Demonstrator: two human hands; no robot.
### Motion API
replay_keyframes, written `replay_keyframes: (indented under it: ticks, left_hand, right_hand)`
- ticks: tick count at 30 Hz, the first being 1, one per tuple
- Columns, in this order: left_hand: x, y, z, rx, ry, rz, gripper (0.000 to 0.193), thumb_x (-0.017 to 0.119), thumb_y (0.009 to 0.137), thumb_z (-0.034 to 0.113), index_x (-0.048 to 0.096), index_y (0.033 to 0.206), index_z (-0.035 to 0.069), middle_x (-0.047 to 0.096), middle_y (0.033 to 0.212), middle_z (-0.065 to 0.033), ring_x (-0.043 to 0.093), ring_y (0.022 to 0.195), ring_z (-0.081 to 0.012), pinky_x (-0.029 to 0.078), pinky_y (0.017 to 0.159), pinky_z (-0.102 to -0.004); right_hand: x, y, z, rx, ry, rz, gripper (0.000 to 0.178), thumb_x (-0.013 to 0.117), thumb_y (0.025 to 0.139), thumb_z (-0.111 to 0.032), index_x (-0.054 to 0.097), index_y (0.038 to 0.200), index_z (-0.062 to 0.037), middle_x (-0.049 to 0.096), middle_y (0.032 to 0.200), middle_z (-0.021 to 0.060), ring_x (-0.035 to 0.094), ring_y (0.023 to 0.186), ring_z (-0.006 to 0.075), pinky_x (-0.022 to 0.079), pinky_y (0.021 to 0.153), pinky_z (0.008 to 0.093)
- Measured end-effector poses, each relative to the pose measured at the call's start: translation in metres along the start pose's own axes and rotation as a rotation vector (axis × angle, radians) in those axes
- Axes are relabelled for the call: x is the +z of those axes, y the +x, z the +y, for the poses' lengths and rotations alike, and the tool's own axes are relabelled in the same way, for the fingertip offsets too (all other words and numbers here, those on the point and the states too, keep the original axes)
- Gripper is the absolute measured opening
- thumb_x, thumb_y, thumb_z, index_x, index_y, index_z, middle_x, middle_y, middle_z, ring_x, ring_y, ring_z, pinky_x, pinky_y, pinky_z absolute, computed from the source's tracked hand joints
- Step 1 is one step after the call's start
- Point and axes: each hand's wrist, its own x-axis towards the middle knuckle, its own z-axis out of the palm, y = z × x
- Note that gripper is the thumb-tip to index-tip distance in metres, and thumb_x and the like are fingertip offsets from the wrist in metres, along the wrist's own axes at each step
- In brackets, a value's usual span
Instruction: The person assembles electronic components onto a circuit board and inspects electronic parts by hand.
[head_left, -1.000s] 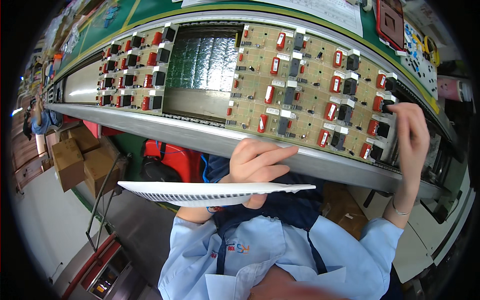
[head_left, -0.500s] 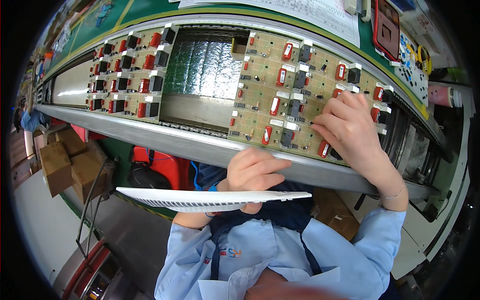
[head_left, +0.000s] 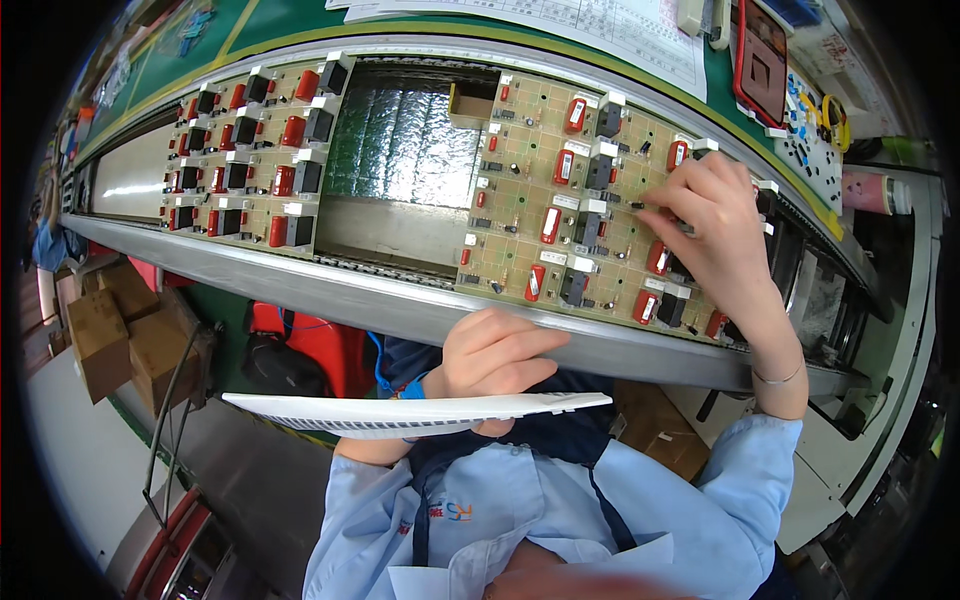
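My right hand (head_left: 715,220) reaches over the right-hand circuit board panel (head_left: 535,115), its thumb and fingers pinched at a small black component (head_left: 638,205) that sits upright on the board. Red capacitors (head_left: 550,224), black relays (head_left: 602,165) and white blocks stand around it in rows. Below the conveyor rail, my left hand (head_left: 500,350) is closed with its fingers curled. Whatever it may hold is hidden. A white slotted panel (head_left: 400,408) crosses in front of this hand and covers part of it and the wrist.
Another populated board (head_left: 262,155) rests to the left on the conveyor, whose metal rail (head_left: 350,292) runs along my side. Behind lie printed sheets (head_left: 600,40), a red-framed device (head_left: 760,65) and a white sheet with small parts (head_left: 812,165). Cardboard boxes (head_left: 100,340) stand at lower left.
My right hand has shifted from one row of the board to the row farther away. The left hand stays curled near the rail. The whole view has shifted slightly.
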Motion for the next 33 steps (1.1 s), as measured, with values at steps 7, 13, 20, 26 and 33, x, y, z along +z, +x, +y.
replay_keyframes:
  ticks: [7, 13, 20, 26, 33]
  left_hand:
    - [-0.005, -0.001, 0.001, 0.003, 0.01, -0.008, 0.039, 0.03, 0.089, 0.032, 0.055, 0.083, 0.002, 0.062, 0.091, -0.0158, 0.058, 0.07, -0.0246, 0.045, 0.055, -0.0324]
    - [-0.01, 0.001, 0.002, -0.003, 0.015, -0.035, 0.041, 0.031, 0.089, 0.033, 0.056, 0.083, 0.002, 0.062, 0.092, -0.0163, 0.058, 0.071, -0.0255, 0.045, 0.056, -0.0329]
    - [-0.016, 0.0, 0.002, -0.008, 0.016, -0.056, 0.038, 0.033, 0.088, 0.032, 0.056, 0.083, 0.002, 0.062, 0.092, -0.0166, 0.058, 0.072, -0.0262, 0.046, 0.057, -0.0333]
    - [-0.017, -0.002, 0.002, -0.026, 0.008, -0.042, 0.037, 0.033, 0.088, 0.032, 0.055, 0.084, 0.002, 0.062, 0.093, -0.0163, 0.058, 0.073, -0.0262, 0.047, 0.059, -0.0337]
    - [-0.023, 0.0, 0.002, -0.041, 0.019, -0.053, 0.04, 0.03, 0.09, 0.034, 0.055, 0.082, 0.003, 0.063, 0.09, -0.0146, 0.058, 0.071, -0.0245, 0.046, 0.059, -0.0319]
  right_hand:
    - [0.0, 0.009, 0.0, -0.029, 0.028, 0.01, 0.009, 0.068, 0.068, -0.011, 0.061, 0.07, -0.006, 0.052, 0.071, 0.0024, 0.048, 0.074, 0.0203, 0.036, 0.067, 0.0329]
    - [-0.009, 0.022, 0.028, 0.15, -0.046, 0.061, 0.007, 0.065, 0.072, -0.01, 0.064, 0.076, -0.0052, 0.053, 0.072, 0.0039, 0.049, 0.076, 0.0205, 0.035, 0.068, 0.0317]
    - [0.0, 0.03, 0.026, 0.165, -0.042, -0.009, 0.01, 0.067, 0.071, -0.014, 0.064, 0.075, -0.0047, 0.051, 0.069, 0.0031, 0.047, 0.073, 0.0205, 0.035, 0.07, 0.0324]
    - [-0.001, 0.034, 0.027, 0.193, -0.014, -0.057, 0.009, 0.068, 0.07, -0.012, 0.064, 0.073, -0.0046, 0.051, 0.069, 0.0037, 0.047, 0.074, 0.0211, 0.036, 0.071, 0.0323]
    - [-0.005, 0.037, 0.025, 0.214, 0.019, -0.104, 0.01, 0.068, 0.069, -0.011, 0.061, 0.071, -0.0044, 0.051, 0.069, 0.0048, 0.048, 0.076, 0.0221, 0.036, 0.071, 0.0331]
